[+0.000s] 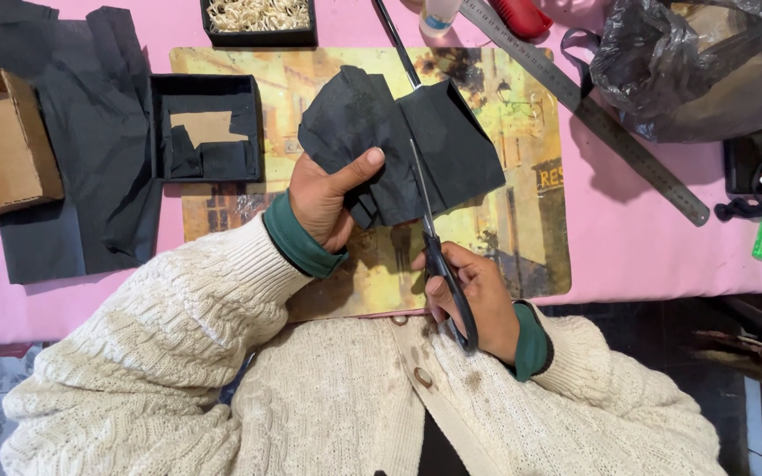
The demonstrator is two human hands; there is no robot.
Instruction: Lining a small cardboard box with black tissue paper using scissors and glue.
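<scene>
Head view: left hand (324,203) fingers pinch folded black paper (399,145) raised off the mat, right hand (474,295) fingers grip scissors (425,207) cutting upward.

Home craft table: pink cloth (646,238), metal ruler (593,110), small boxes (207,128), black paper sheets (90,132).

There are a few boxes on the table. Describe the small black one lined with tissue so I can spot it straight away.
Start at the picture placemat in the middle of the pink table. On its upper left corner sits the square black box, open on top. Unlike the black box of straw above it, it holds black tissue with brown cardboard showing through.
</scene>
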